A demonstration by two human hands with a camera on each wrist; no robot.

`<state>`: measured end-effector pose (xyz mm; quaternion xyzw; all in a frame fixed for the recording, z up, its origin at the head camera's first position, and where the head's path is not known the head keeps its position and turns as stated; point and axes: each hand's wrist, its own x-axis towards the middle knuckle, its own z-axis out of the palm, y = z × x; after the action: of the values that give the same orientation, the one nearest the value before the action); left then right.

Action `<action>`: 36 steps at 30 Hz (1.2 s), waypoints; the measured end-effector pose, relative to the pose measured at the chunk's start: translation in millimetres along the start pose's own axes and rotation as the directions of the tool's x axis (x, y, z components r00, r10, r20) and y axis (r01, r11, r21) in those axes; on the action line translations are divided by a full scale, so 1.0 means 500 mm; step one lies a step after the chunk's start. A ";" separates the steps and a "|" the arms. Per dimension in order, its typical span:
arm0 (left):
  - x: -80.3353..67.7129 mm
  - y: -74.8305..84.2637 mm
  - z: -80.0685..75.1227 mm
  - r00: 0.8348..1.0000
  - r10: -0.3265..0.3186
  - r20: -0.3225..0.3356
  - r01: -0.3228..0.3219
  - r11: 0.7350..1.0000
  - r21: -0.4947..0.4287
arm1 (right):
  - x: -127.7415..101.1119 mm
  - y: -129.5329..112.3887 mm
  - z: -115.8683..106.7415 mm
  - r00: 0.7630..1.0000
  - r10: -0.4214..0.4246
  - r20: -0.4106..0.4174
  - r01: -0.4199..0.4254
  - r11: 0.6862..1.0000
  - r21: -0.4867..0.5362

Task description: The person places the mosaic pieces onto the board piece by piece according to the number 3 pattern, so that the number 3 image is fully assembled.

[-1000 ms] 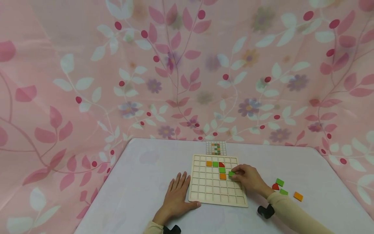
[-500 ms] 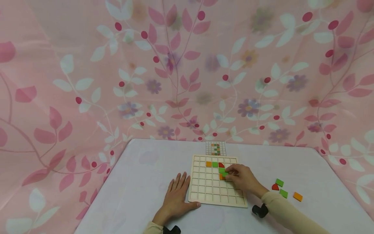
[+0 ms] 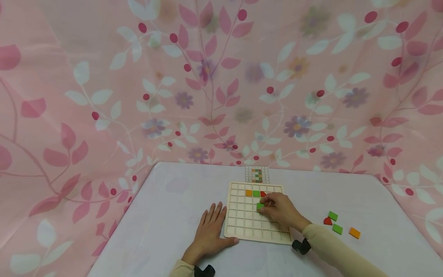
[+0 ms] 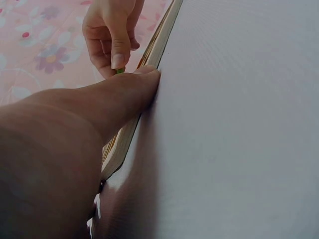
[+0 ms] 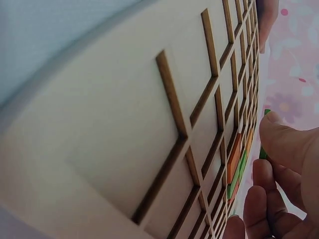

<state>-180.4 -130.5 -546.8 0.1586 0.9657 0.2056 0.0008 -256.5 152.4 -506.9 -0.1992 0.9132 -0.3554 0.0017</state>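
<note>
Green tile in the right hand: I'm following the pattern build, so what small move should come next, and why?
Probably lower it into the cell beneath. The right hand pinches the green tile just over the grid board, left of the tiles already seated, while the left hand steadies the board's edge.

My head view looks down at the grid board [image 3: 256,215]; both wrist views skim its edge [image 4: 149,55] closely.

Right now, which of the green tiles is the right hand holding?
The green tile over the board, pinched in the right hand. One other green tile sits in the board's top row; two more lie loose on the table.
</note>
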 end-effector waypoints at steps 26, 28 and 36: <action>0.000 0.005 -0.003 1.000 0.007 0.003 -0.007 1.000 -0.005 | 0.030 0.014 0.017 1.000 0.002 0.027 -0.001 1.000 -0.028; 0.001 0.004 -0.002 1.000 0.000 0.010 0.000 1.000 0.001 | 0.030 0.014 0.017 0.999 0.007 0.033 -0.006 1.000 -0.024; 0.001 0.003 -0.001 1.000 -0.017 0.019 0.017 1.000 0.004 | 0.031 0.012 0.013 0.998 0.004 0.059 -0.002 1.000 -0.026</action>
<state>-180.4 -129.3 -545.7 0.1523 0.9674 0.2022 0.0112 -272.0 146.5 -513.6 -0.2084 0.9176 -0.3376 0.0267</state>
